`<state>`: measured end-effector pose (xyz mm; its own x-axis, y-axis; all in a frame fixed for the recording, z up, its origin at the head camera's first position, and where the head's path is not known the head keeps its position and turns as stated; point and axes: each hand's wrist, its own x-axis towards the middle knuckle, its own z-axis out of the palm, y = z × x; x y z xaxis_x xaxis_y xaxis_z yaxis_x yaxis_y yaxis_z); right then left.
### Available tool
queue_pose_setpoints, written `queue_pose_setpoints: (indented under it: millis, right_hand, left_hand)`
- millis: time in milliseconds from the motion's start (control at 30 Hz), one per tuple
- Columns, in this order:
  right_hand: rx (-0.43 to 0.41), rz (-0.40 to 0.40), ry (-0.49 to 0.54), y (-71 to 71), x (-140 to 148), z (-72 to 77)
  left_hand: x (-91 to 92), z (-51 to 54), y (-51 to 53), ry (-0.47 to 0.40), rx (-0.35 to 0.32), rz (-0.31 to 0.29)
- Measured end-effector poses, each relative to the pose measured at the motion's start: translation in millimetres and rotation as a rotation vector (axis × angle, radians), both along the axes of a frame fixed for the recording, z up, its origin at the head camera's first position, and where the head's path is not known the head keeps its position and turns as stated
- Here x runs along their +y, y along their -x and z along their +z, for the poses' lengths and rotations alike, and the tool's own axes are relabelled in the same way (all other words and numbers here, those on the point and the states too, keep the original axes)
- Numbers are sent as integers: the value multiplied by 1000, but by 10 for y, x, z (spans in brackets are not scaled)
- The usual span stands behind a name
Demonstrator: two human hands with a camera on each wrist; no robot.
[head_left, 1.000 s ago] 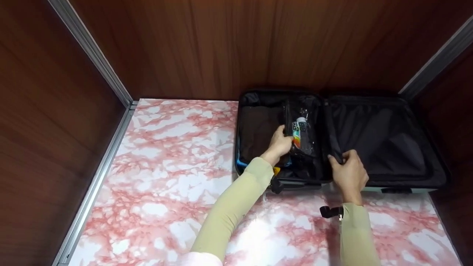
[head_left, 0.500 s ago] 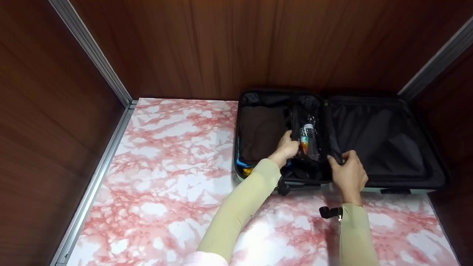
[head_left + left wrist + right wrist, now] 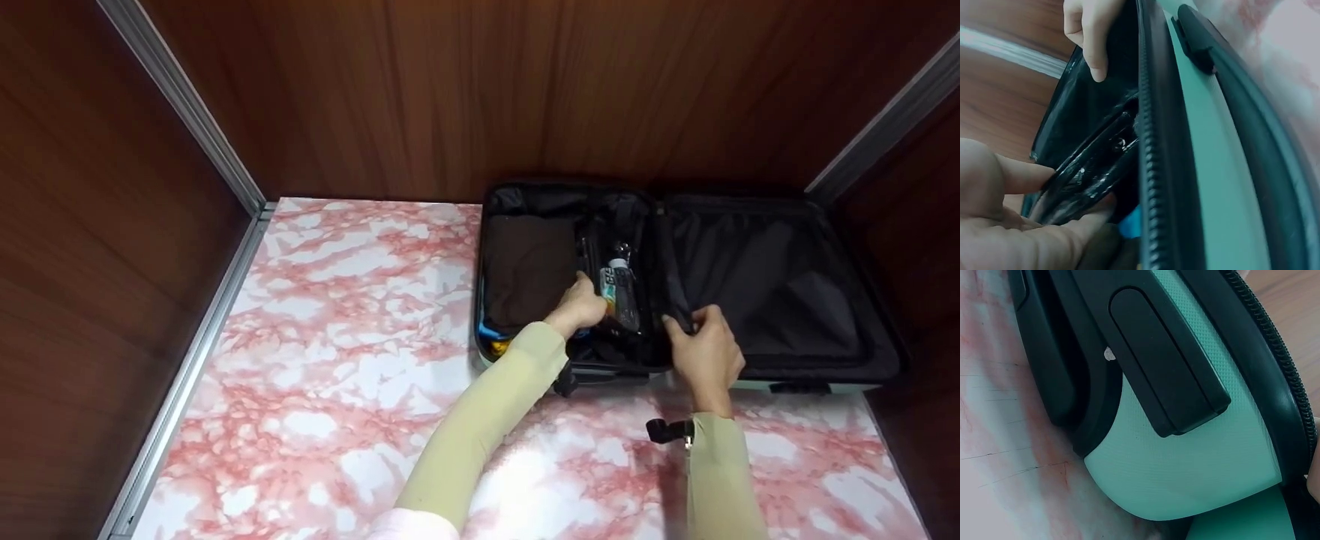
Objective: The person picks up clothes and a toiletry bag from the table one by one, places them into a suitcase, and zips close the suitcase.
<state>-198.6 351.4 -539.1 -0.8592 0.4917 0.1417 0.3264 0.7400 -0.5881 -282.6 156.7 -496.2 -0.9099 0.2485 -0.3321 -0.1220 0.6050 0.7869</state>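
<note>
Now your left hand [image 3: 585,304] pinches the clear-fronted pouch [image 3: 628,319] in the left half of the suitcase [image 3: 611,368], beside folded brown fabric [image 3: 529,270]; your right hand [image 3: 707,358] pinches the lining flap [image 3: 674,274], seemingly to hold it aside.

Tube [image 3: 611,280] in pouch [image 3: 1088,175], right of centre, head view: dark lettering, too small to read
Legible words: none

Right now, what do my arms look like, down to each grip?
Your left sleeve and right sleeve are plain pale yellow-green. Pale pink cloth shows at the left one's upper end. A small black camera sits near each sleeve's end. Left grip and right grip wear no gloves.
</note>
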Motion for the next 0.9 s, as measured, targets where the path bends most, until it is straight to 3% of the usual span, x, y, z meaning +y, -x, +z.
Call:
queue_pose_setpoints:
  millis: [233, 333, 433, 567, 700, 800, 900]
  right_hand:
    - [-17, -4, -1, -4, -14, 6]
    - [-12, -2, 0, -2, -16, 5]
    - [-12, -3, 1, 1, -14, 3]
    - [-20, -7, 3, 3, -12, 3]
    - [-20, -4, 3, 9, -18, 6]
    - [-18, -2, 4, 13, -17, 8]
    - [-20, -3, 7, 8, -6, 9]
  left_hand:
    - [29, 77, 0, 294, 306, -44]
    - [13, 92, -18, 367, 374, -74]
    - [-13, 88, -30, 414, 371, -107]
    - [-34, 70, -24, 464, 312, -125]
    - [-53, 63, -11, 576, 285, -155]
    - [-74, 69, -5, 661, 266, -200]
    - [-99, 92, -1, 674, 228, -245]
